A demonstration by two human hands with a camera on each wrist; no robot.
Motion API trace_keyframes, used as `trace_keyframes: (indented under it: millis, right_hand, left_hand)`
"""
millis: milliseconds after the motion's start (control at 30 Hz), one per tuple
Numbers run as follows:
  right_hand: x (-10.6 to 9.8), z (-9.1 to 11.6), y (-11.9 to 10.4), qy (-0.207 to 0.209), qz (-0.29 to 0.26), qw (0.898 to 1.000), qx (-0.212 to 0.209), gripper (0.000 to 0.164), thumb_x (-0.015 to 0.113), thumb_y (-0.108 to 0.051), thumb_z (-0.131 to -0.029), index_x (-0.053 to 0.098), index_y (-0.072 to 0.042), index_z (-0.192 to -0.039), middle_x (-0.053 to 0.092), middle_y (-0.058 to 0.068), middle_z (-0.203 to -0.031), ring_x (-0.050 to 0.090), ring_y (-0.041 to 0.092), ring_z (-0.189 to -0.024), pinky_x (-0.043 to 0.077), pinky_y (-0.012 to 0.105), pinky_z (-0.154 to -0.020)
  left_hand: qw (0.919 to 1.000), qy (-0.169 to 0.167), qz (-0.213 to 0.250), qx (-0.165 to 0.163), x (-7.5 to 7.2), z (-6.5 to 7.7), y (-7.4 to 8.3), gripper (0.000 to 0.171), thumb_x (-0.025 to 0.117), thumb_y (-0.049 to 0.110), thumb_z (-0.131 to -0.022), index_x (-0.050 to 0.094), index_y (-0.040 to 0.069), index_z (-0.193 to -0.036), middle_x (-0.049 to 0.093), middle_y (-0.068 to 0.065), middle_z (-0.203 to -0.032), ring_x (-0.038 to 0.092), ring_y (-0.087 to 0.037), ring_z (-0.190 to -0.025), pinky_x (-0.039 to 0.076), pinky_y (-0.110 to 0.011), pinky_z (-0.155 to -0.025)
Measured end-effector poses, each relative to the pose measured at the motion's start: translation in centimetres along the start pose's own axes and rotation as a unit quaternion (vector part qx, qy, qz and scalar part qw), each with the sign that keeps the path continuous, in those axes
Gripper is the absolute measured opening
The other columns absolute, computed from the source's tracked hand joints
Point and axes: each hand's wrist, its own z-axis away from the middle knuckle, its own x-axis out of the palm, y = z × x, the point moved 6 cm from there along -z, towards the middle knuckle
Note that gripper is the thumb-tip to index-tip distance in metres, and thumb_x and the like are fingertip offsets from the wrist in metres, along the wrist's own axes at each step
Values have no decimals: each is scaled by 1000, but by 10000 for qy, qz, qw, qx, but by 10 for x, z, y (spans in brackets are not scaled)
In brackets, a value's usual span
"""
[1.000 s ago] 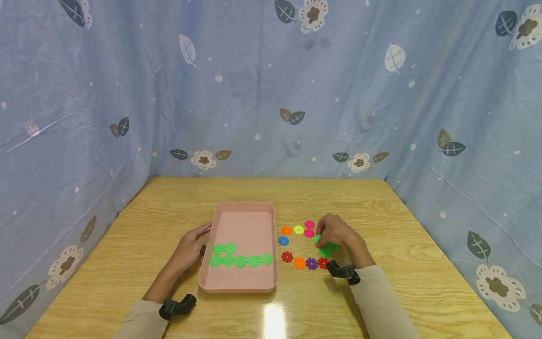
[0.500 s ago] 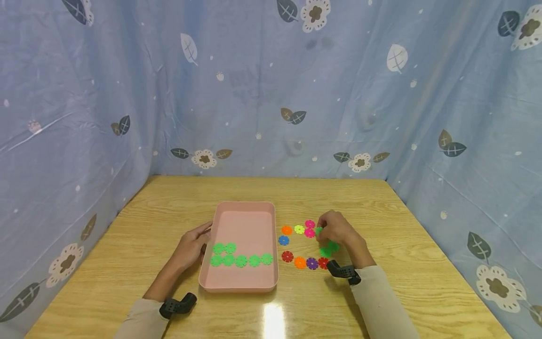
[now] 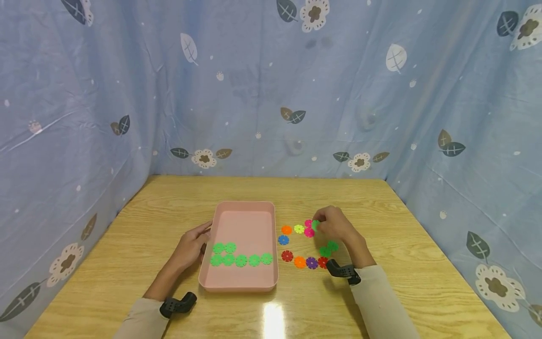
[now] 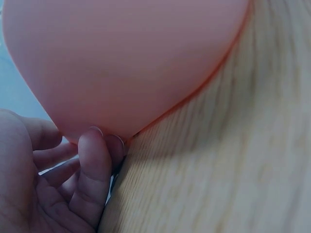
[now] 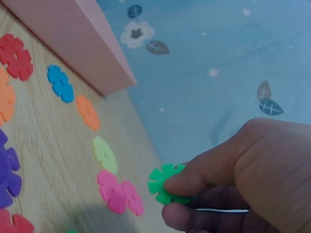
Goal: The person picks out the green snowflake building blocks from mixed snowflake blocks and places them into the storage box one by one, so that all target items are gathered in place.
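Observation:
My right hand (image 3: 336, 225) pinches a green flower-shaped plastic disc (image 5: 165, 184) between thumb and fingers. It is beside two pink discs (image 5: 114, 191) and just above the table. More green discs (image 3: 329, 248) lie below that hand, beside a red disc (image 3: 323, 262). My left hand (image 3: 191, 246) touches the outer left wall of a pink tray (image 3: 237, 285). In the left wrist view its fingertips (image 4: 92, 145) rest against the tray wall, low near the table. Inside the tray, several green discs (image 3: 241, 260) form a row, with two more above its left end.
Right of the tray lie orange (image 3: 286, 230), yellow (image 3: 298, 229), blue (image 3: 283, 240), red (image 3: 287, 256) and purple (image 3: 311, 262) discs. A wooden table (image 3: 178, 197) carries everything, with a blue patterned curtain (image 3: 254, 94) behind and at the sides.
My right hand has moved up and away from the pile with one green disc, to beside the pink discs. The left hand and the tray have not visibly moved.

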Motion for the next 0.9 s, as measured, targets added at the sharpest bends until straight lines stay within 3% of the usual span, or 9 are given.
trace_keyframes:
  millis: [267, 433, 667, 900]
  right_hand:
    - [-1, -4, -18, 128, -325, 9992, -212, 23, 57, 3, -81, 69, -2, -100, 60, 4, -76, 50, 17, -59, 46, 29, -54]
    - [3, -4, -25, 244, -500, 9979, -323, 19, 59, 0, -83, 69, -2, -99, 53, 4, -64, 41, 15, -52, 38, 28, -50]
    - [14, -11, -34, 256, -851, 9952, -401, 14, 62, -4, -86, 70, -7, -98, 65, 3, -84, 62, 21, -69, 53, 33, -62]
    - [26, -18, -49, 113, -1226, 9912, -484, 13, 60, -2, -87, 68, -7, -97, 62, 7, -84, 65, 32, -69, 55, 35, -56]
  left_hand:
    - [10000, 64, -54, 26, -2, -1, -1, 45, 40, 23, -101, 38, 11, -145, 57, -21, -126, 64, -26, -61, 53, -38, -50]
    - [10000, 12, 35, 15, 0, -1, -2, 45, 40, 23, -101, 38, 12, -145, 58, -21, -123, 64, -27, -62, 54, -39, -50]
    - [10000, 28, -30, 0, 0, -1, -1, 44, 40, 23, -102, 38, 13, -145, 59, -20, -122, 65, -27, -64, 54, -38, -51]
    - [10000, 20, -23, 29, 0, 0, 0, 45, 40, 24, -102, 38, 12, -145, 57, -20, -126, 65, -26, -65, 54, -37, -54]
